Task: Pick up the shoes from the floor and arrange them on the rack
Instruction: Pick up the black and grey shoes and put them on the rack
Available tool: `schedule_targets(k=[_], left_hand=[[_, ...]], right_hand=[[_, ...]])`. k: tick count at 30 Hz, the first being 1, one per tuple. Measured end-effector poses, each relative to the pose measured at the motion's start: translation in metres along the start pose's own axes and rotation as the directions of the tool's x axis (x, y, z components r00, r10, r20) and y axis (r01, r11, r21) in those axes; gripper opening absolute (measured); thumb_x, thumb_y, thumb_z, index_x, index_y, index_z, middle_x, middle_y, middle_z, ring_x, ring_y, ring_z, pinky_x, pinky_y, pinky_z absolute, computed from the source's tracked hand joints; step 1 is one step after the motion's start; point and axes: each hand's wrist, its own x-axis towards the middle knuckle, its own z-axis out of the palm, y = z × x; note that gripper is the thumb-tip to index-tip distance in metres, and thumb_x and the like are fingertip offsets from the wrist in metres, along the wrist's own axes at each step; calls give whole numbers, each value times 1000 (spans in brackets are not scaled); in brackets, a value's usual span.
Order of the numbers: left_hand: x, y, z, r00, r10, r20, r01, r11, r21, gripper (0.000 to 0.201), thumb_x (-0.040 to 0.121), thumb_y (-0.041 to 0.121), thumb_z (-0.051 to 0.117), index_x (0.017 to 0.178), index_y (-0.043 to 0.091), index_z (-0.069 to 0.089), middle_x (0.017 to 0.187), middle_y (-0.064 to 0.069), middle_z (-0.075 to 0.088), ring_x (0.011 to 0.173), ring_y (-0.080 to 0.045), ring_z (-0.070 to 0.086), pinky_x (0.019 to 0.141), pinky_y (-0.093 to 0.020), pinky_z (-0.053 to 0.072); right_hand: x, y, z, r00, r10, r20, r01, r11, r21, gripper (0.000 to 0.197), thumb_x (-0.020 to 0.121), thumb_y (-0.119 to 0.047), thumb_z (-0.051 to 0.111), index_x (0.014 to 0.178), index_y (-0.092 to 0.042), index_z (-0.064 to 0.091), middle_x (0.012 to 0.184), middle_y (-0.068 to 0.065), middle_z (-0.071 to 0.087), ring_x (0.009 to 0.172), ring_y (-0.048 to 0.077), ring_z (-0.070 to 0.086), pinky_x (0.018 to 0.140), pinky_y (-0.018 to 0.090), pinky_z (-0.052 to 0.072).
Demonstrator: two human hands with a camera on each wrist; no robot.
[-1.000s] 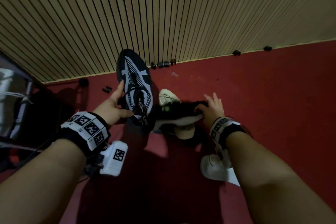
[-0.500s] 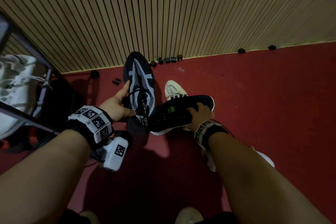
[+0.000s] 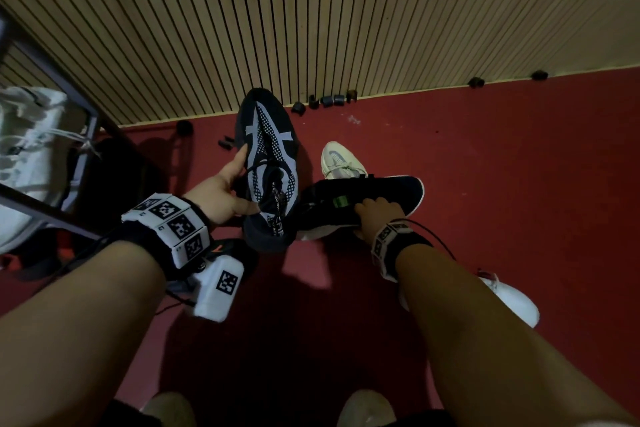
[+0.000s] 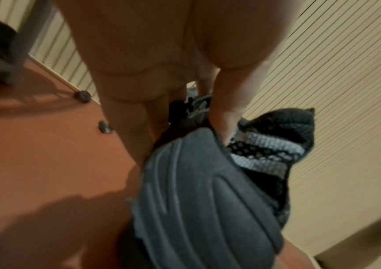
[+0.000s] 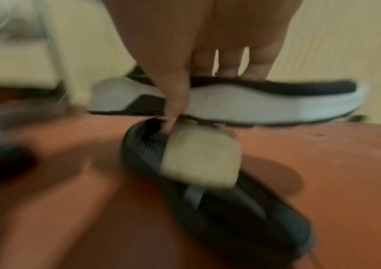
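At the far left a metal shoe rack (image 3: 74, 94) stands against the slatted wall (image 3: 346, 10), with a white shoe (image 3: 24, 149) on its shelf. The left hand (image 3: 221, 194) holds a black knit shoe (image 3: 268, 163) off the red floor (image 3: 519, 166), toe pointing away toward the wall and heel toward the person; the thumb hooks into the collar and the fingers wrap under the ribbed sole. Just right of it, the right hand (image 3: 375, 215) grips a black shoe with a white sole (image 3: 363, 201), lying crosswise with its toe to the right, thumb under the sole and fingers over the upper. The two heels nearly touch. A cream shoe (image 3: 341, 159) lies on the floor behind, another white shoe (image 3: 512, 302) lies beside the right forearm, and a dark slipper (image 5: 219, 191) sits under the right hand.
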Motion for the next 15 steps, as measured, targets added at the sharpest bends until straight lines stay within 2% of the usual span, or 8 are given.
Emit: schedule_targets(k=[2, 4, 7, 9, 11, 13, 14, 15], left_hand=[[2, 4, 4, 1000, 9, 13, -9, 1000, -3, 105, 76, -11, 65, 147, 40, 6, 140, 17, 30, 127, 0, 28, 105, -25, 31], [2, 10, 10, 1000, 8, 28, -8, 1000, -30, 103, 78, -13, 63, 148, 38, 6, 134, 20, 30, 122, 2, 29, 99, -21, 31], [3, 13, 18, 999, 15, 38, -13, 998, -57, 102, 78, -13, 62, 148, 37, 7, 131, 21, 29, 120, 3, 28, 96, -19, 30], [2, 13, 21, 999, 20, 41, -17, 998, -58, 102, 78, -14, 62, 148, 36, 7, 131, 22, 29, 119, 3, 29, 95, -18, 31], [3, 12, 21, 999, 18, 35, -16, 998, -64, 102, 78, -15, 60, 149, 34, 6, 132, 22, 28, 118, 3, 29, 93, -17, 32], [1, 12, 21, 999, 12, 31, -10, 997, -81, 101, 78, -16, 59, 149, 34, 7, 131, 21, 29, 117, 2, 31, 92, -18, 34], [0, 11, 20, 1000, 12, 29, -10, 996, -86, 101, 78, -16, 59, 149, 35, 7, 132, 21, 30, 117, 2, 33, 91, -19, 36], [0, 9, 19, 1000, 10, 26, -7, 996, -92, 102, 78, -17, 59, 149, 35, 7, 133, 20, 32, 115, 2, 39, 88, -18, 40]], right_hand=[[-2, 7, -9, 999, 48, -17, -47, 996, 82, 42, 90, -43, 52, 122, -16, 49, 122, 7, 51, 112, 28, 47, 87, 39, 40], [-5, 19, -20, 986, 147, -82, -132, 978, 162, 32, 93, -36, 48, 118, -15, 50, 120, 7, 51, 112, 28, 47, 87, 41, 41], [-12, 45, -27, 907, 361, -218, -298, 914, 274, 27, 95, -23, 44, 120, -15, 51, 122, 10, 50, 114, 31, 46, 85, 40, 40], [-17, 57, -21, 852, 471, -227, -397, 865, 307, 34, 96, -23, 43, 129, -14, 43, 132, 14, 43, 121, 35, 39, 93, 44, 37], [-20, 54, -16, 830, 540, -139, -471, 812, 345, 49, 95, -33, 46, 139, -18, 32, 143, 15, 32, 129, 36, 31, 103, 47, 29], [-14, 38, -6, 864, 504, 0, -444, 761, 473, 65, 87, -56, 43, 141, -22, 31, 145, 14, 31, 130, 35, 33, 105, 47, 29], [-11, 27, -2, 905, 422, 58, -387, 757, 526, 77, 79, -67, 38, 143, -24, 31, 145, 13, 34, 129, 35, 36, 105, 45, 32], [-11, 15, -1, 943, 317, 100, -318, 775, 546, 86, 73, -72, 36, 145, -26, 28, 146, 14, 34, 129, 34, 38, 105, 43, 33]])
